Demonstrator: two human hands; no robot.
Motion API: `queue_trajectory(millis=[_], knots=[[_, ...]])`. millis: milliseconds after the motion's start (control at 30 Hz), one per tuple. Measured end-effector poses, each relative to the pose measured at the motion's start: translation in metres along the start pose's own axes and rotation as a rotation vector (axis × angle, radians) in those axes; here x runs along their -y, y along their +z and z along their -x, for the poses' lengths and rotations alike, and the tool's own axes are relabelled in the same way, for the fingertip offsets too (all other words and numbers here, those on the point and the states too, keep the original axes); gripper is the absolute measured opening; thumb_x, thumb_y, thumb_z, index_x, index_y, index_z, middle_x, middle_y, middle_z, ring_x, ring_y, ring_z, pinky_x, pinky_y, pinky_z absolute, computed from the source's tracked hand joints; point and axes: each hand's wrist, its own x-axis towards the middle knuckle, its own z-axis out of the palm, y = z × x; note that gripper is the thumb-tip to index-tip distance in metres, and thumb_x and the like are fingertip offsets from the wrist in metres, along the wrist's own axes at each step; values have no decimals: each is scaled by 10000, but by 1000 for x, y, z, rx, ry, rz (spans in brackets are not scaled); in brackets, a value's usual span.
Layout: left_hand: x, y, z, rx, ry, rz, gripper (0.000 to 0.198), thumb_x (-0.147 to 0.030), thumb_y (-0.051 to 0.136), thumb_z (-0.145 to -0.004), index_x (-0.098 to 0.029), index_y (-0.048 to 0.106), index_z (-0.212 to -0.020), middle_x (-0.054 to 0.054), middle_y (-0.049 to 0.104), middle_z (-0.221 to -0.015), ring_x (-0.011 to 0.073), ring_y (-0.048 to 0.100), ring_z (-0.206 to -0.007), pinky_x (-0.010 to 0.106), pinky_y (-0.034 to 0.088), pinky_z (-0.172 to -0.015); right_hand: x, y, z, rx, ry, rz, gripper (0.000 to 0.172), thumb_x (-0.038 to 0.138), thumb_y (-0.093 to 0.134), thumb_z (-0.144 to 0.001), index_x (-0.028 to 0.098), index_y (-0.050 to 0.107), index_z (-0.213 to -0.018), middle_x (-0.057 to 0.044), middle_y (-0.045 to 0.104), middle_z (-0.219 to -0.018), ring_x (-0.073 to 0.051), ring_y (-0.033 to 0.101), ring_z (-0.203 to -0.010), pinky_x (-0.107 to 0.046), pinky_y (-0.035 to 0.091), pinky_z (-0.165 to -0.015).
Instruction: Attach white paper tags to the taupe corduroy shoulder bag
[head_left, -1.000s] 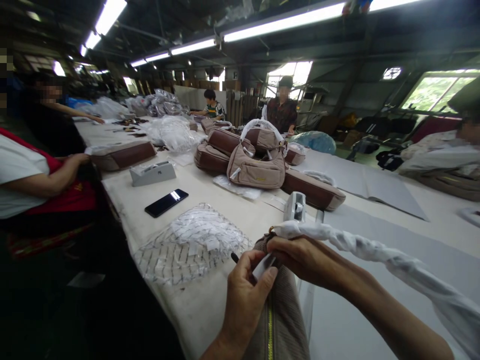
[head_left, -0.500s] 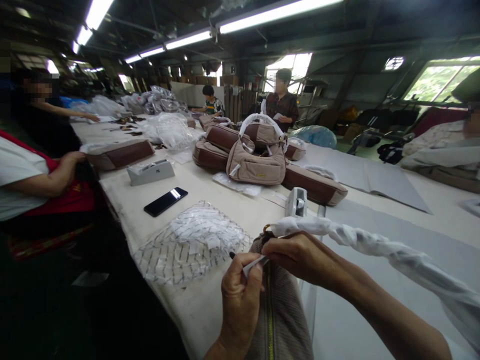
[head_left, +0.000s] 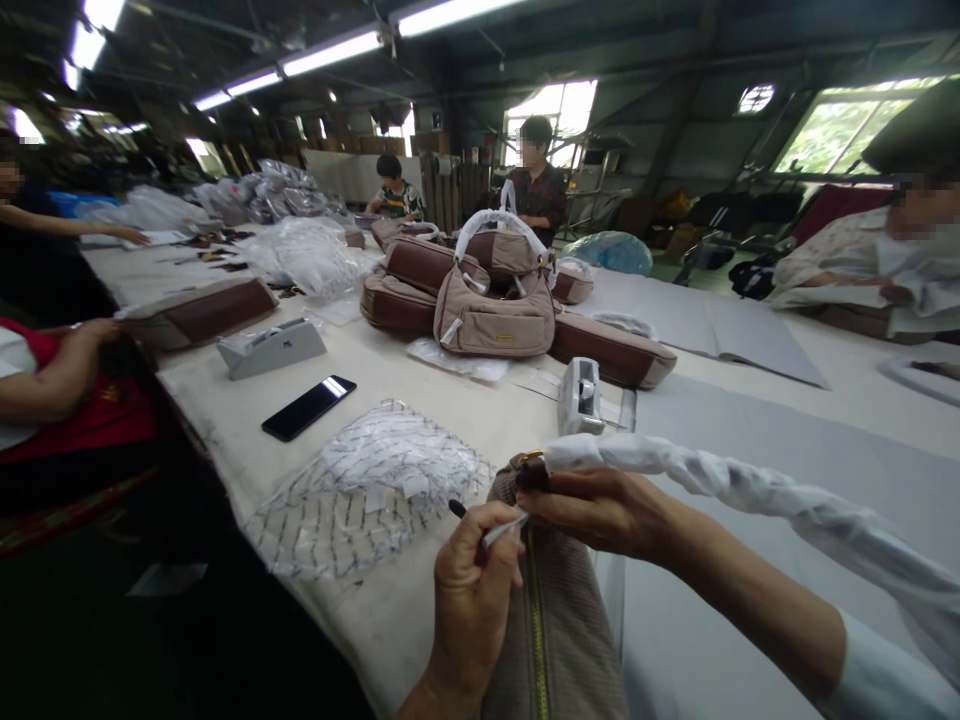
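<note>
A taupe handbag (head_left: 577, 620) with a brass-coloured zipper (head_left: 535, 620) lies under both of my hands. Its handle (head_left: 750, 485), wrapped in twisted white paper, runs off to the right from a gold ring at the bag's far end. Between thumb and fingers, my left hand (head_left: 472, 590) pinches a small white strip (head_left: 504, 527). A dark tip (head_left: 457, 508) sticks out beyond those fingers; what it belongs to is hidden. Closed at the bag's end, by the dark strap tab (head_left: 534, 474), my right hand (head_left: 619, 512) grips the bag, its fingertips partly out of sight.
Beyond my hands stand a tape dispenser (head_left: 580, 395) and a pile of handbags (head_left: 495, 315). Left of me lie striped plastic wrapping (head_left: 390, 480), a phone (head_left: 309, 407) and another grey dispenser (head_left: 271, 347). Several people sit or stand around the table (head_left: 517, 425).
The view has swung, so the table items sit further left. My right hand's fingers have shifted from the white strip toward the strap tab; my left hand keeps its pinch.
</note>
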Motion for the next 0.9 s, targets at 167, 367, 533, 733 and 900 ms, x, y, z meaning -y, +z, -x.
queue_trajectory(millis=[167,367,533,733,900], knots=[[-1,2,5,30,-210,211,163,-303,637,-775,-173,592,-864,-38,597,-617,63,528,-475,163,444,-507,0,11,2,-98,-87,99,261,105,462,-930,111,530,-1182,-49,652,-756,-145,622,-684,-235,508,-604],[-24,-7,-6,105,-567,389,373,-493,550,-809,-134,562,-908,37,646,-660,134,598,-499,237,481,-487,3,26,1,-160,-86,157,214,74,508,-894,74,530,-1107,-37,593,-679,-147,535,-611,-274,434,-553],[-29,-14,-16,186,-667,324,324,-386,735,-679,-134,562,-787,8,628,-614,85,555,-456,181,455,-444,5,21,-4,-141,-100,210,186,91,449,-924,105,534,-1089,-18,581,-666,-129,500,-594,-267,403,-549],[-24,-11,-13,190,-545,197,274,-354,715,-694,-125,566,-709,-21,567,-568,55,488,-464,159,410,-472,15,21,1,-121,-47,170,173,99,522,-887,135,612,-1031,-22,638,-710,-125,539,-585,-250,389,-509],[-18,-4,-5,106,-443,104,243,-353,654,-741,-137,549,-699,-39,527,-566,51,460,-494,145,368,-500,-9,28,55,-486,802,-97,135,302,621,-810,234,676,-913,-27,685,-841,-176,623,-731,-263,483,-641]])
